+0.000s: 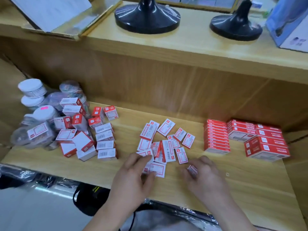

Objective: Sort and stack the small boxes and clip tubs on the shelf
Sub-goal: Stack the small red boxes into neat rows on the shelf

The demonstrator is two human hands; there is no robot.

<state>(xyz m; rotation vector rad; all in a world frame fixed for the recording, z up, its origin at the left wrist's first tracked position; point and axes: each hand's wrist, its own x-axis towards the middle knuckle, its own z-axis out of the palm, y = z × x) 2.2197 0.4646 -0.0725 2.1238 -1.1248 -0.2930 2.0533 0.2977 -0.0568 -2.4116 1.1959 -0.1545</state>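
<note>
1. down at the front edge of the pale wooden shelf (pixel 250 189), both hands in among the loose scatter of small flat red-and-white cardboard boxes (pixel 166 140).
2. left hand (pixel 131 174): grip clenched, fingers on top and thumb underneath, pinching one white-faced red-bordered little box (pixel 156 169) at the near edge of the scatter.
3. right hand (pixel 206 174): grip clenched as well, fingertips curled round a single tiny red-and-white box (pixel 192 169), tipped on a slant; too blurred to say whether clear of the shelf or touching it.
4. the relation that matters: two held boxes side by side and near each other, left one's long axis roughly left to right, right one's askew to it.
5. rest of the scatter straight ahead, just beyond both sets of fingertips, boxes pointing every which way, several overlapping.
6. neat stack of slim red boxes (pixel 216 137) off to the right, plainly nearer the right hand; chunkier red-and-white stack (pixel 266 144) further right again.
7. jumble of larger red-and-white boxes (pixel 86 135) and clear plastic clip tubs with white lids (pixel 33 114) away on the left, nearer the left hand yet well apart from it.
8. best guess: mid-gather, pairing up loose boxes. next move likely calling for a turn of the right-hand box to line up long axes before stacking.
9. risk: small, slick boxes, easy to fumble from a fingertip pinch.
</note>
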